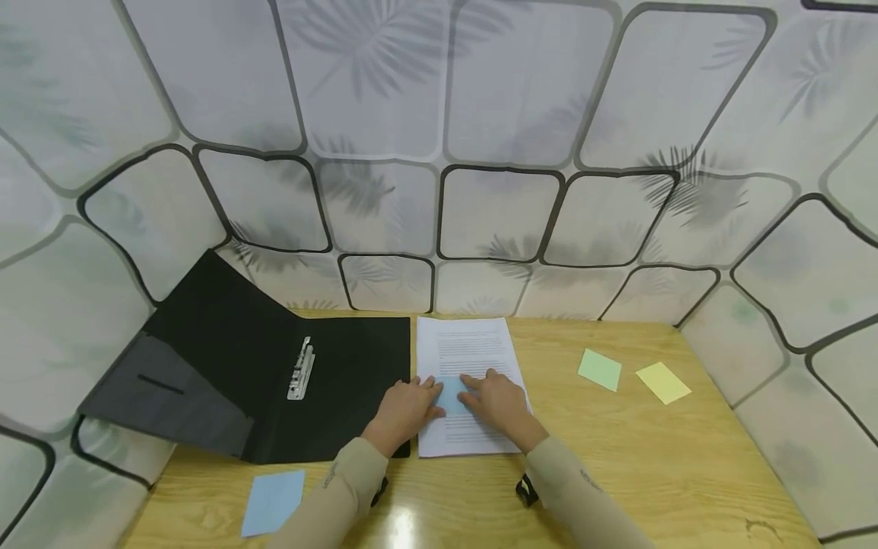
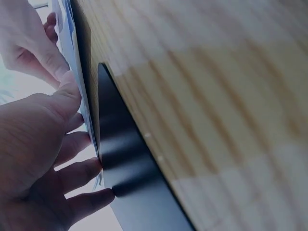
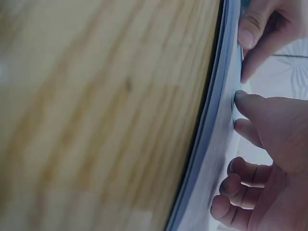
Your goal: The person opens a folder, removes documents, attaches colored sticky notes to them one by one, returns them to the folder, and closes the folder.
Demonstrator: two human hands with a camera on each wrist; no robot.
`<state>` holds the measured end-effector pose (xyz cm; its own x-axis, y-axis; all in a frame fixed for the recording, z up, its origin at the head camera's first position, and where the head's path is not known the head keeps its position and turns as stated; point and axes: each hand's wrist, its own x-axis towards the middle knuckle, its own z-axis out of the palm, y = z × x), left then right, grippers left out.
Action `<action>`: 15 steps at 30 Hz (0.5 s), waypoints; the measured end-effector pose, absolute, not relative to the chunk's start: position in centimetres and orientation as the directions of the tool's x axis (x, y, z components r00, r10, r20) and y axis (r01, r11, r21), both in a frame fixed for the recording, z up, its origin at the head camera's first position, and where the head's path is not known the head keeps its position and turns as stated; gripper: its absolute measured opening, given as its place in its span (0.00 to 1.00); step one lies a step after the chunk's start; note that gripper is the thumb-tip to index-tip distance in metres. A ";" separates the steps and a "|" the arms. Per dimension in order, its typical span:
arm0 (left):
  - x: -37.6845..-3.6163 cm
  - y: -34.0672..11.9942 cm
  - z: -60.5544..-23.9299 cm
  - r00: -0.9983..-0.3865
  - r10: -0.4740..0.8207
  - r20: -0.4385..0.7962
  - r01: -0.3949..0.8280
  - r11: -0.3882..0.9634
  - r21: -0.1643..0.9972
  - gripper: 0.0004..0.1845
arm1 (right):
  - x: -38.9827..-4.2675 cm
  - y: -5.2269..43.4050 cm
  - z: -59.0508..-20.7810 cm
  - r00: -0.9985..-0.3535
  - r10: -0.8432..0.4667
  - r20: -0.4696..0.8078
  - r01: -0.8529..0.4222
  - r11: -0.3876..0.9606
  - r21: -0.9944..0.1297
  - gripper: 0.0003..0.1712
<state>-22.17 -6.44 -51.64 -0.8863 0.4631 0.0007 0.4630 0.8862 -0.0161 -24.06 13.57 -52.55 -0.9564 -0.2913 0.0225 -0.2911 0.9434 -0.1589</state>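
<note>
Wooden desk (image 1: 617,457) carries a printed page (image 1: 466,351), where left hand (image 1: 405,408) and right hand (image 1: 501,400) press flat-fingered, smoothing a blue sticky note (image 1: 451,396) down.

Both hands, left hand (image 1: 406,408) and right hand (image 1: 498,400), press a blue note (image 1: 450,396) onto the printed sheet (image 1: 468,385).

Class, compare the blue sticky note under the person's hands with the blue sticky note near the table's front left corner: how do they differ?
The blue note under the hands lies on the printed sheet, while the front-left blue note lies on the bare wooden table. The left hand and right hand press the first and partly cover it; the second is untouched and fully visible. Both are light blue and lie flat.
</note>
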 end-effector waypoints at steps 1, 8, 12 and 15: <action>-22.2 -6.4 -51.7 -0.888 0.459 -0.004 0.459 0.888 -0.014 0.31 | -24.0 13.7 -52.7 -0.957 -0.288 0.023 -0.288 0.944 -0.158 0.26; -22.1 -6.1 -51.9 -0.893 0.450 -0.033 0.450 0.893 -0.003 0.30 | -23.5 14.5 -53.0 -0.957 -0.289 0.026 -0.289 0.943 -0.166 0.25; -22.3 -6.3 -52.1 -0.905 0.425 -0.019 0.425 0.905 0.016 0.29 | -23.6 14.5 -52.9 -0.950 -0.302 0.075 -0.311 0.933 -0.183 0.24; -22.4 -6.6 -52.1 -0.909 0.416 -0.037 0.412 0.908 0.077 0.30 | -23.7 14.5 -52.8 -0.946 -0.312 0.082 -0.322 0.928 -0.187 0.24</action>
<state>-22.44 -6.56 -52.13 -0.9088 0.4157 -0.0369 0.4121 0.9078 0.0771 -23.73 14.53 -52.78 -0.9464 -0.3122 0.0824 -0.3224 0.9280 -0.1866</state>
